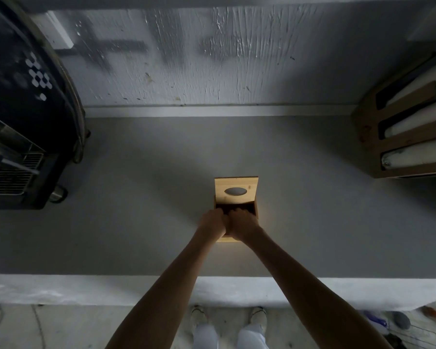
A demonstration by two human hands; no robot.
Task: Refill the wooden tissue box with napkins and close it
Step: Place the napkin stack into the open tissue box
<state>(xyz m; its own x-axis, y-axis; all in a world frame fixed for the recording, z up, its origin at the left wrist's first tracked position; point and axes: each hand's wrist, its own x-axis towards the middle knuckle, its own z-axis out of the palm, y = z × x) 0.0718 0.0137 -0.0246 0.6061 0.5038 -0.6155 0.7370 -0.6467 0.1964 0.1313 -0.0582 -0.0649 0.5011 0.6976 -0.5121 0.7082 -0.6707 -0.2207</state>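
The wooden tissue box (pixel 254 212) stands in the middle of the grey counter (pixel 136 210). Its lid (pixel 235 188), with an oval slot, is slid toward the far side, leaving a dark opening behind it. My left hand (pixel 212 222) and my right hand (pixel 241 221) lie side by side over the near half of the box, fingers curled down into the opening. The hands hide what is inside, and I cannot tell whether they hold napkins. No napkins show anywhere.
A black coffee machine (pixel 23 109) with a metal drip grille fills the left. A wooden rack (pixel 400 137) with white rolls stands at the right. A rough grey wall (pixel 199 59) rises behind. The counter's white front edge (pixel 86 288) runs below, with my feet under it.
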